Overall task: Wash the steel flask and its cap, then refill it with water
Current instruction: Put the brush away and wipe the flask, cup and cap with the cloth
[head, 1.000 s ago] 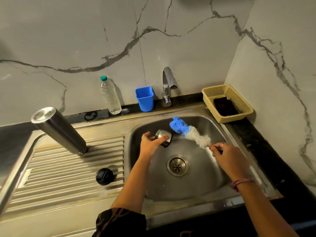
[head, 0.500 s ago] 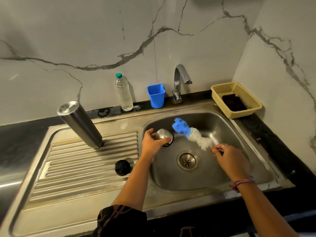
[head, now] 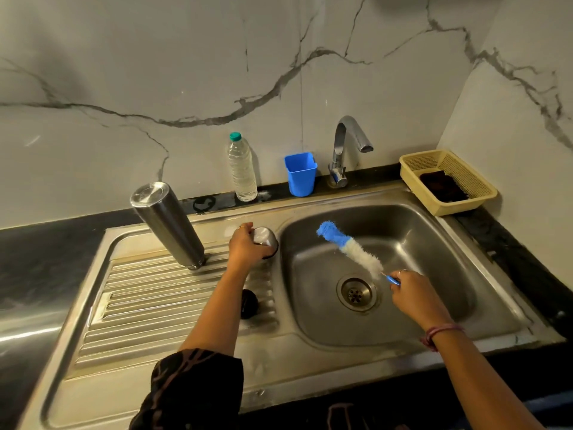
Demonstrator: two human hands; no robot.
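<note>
fingers: left hand (head: 245,249) curling round steel cap (head: 266,240), parking it on drainboard (head: 148,293)
right hand (head: 412,294): pinching bottle brush (head: 350,249) handle
flask (head: 167,225): draining inverted

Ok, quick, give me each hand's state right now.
Left hand: grips the steel cap over the draining board.
Right hand: holds the bottle brush by its handle.

The left hand (head: 245,249) has a thin ring on one finger, and its bare forearm runs back to a loose dark sleeve (head: 195,389) in black fabric printed with brownish branching lines, ending near the elbow. The right hand (head: 414,297) also wears a slim ring, and a bundle of pinkish-red thread bands (head: 440,333) circles its wrist; that forearm is bare.
</note>
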